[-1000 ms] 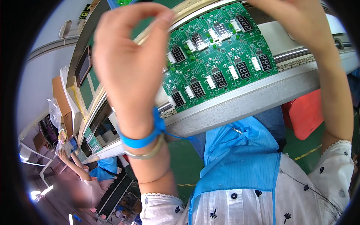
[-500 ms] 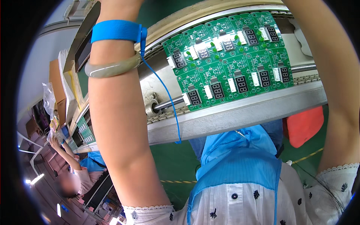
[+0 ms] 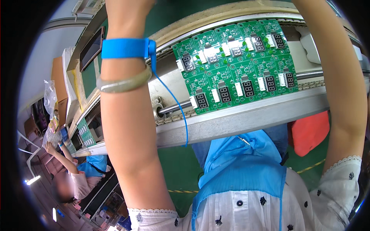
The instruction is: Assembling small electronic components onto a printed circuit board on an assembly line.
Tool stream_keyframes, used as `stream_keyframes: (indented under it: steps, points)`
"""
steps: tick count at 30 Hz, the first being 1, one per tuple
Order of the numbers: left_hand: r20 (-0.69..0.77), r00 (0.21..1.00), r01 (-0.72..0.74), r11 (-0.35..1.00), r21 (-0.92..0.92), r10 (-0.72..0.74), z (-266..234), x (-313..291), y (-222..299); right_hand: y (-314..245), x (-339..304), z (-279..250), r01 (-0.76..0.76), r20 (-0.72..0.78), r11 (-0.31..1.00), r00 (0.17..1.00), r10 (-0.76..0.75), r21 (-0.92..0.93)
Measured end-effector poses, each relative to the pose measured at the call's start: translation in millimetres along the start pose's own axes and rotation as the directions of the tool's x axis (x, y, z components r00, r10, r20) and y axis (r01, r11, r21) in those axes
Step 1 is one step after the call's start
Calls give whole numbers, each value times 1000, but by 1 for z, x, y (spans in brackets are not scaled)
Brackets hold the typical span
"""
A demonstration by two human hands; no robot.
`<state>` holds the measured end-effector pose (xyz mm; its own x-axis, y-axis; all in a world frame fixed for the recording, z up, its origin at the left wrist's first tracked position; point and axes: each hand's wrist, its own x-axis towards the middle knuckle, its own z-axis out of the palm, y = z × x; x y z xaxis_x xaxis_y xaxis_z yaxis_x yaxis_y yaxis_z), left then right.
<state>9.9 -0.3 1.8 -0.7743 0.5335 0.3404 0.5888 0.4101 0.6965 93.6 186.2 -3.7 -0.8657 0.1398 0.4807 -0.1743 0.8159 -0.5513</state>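
Observation:
My left hand [image 3: 130, 8] shows only its base at the top edge; its fingers are outside the picture. The wrist wears a blue strap [image 3: 125, 48] with a thin blue cord [image 3: 175, 98], and below it a pale bangle [image 3: 125, 82]. Only my right forearm [image 3: 339, 73] is visible, reaching up past the top edge on the right; that hand is out of sight. Between my arms, a panel of green circuit boards [image 3: 227, 68] lies on the conveyor rails. Each board carries a black digit display and a white connector; several green LEDs stand along the far row.
A metal rail [image 3: 246, 114] edges the conveyor nearest me. At left lie a dark flat device [image 3: 91, 48] and another circuit board panel [image 3: 85, 131]. A co-worker [image 3: 83, 173] handles a clear plastic bag [image 3: 52, 134] there. Something red [image 3: 309, 133] is below the rail.
My left arm and its strap appear lower and slightly right in the view. The circuit boards appear slightly lower, still on the rails. More of the dark device at left now shows.

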Motion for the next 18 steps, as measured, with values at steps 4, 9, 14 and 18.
stream_keyframes:
  steps: [4, 9, 14, 18]
  points:
    - [4, 1000, 1, 959, -282, 0, -14, -32, 15, -3, -48, -14, 8, -60, 979, 998, 4, 204]
    - [168, 983, 146, 866, -479, -73, -1, -53, 50, 5, -116, -51, -530, 244, 641, 841, 484, 556]
    - [334, 933, 316, 743, -590, -131, 17, -74, 71, 37, -160, -67, -457, 243, 768, 889, 387, 450]
    - [341, 940, 189, 827, -529, 3, 30, -86, 62, 29, -162, -68, -409, 219, 803, 912, 346, 433]
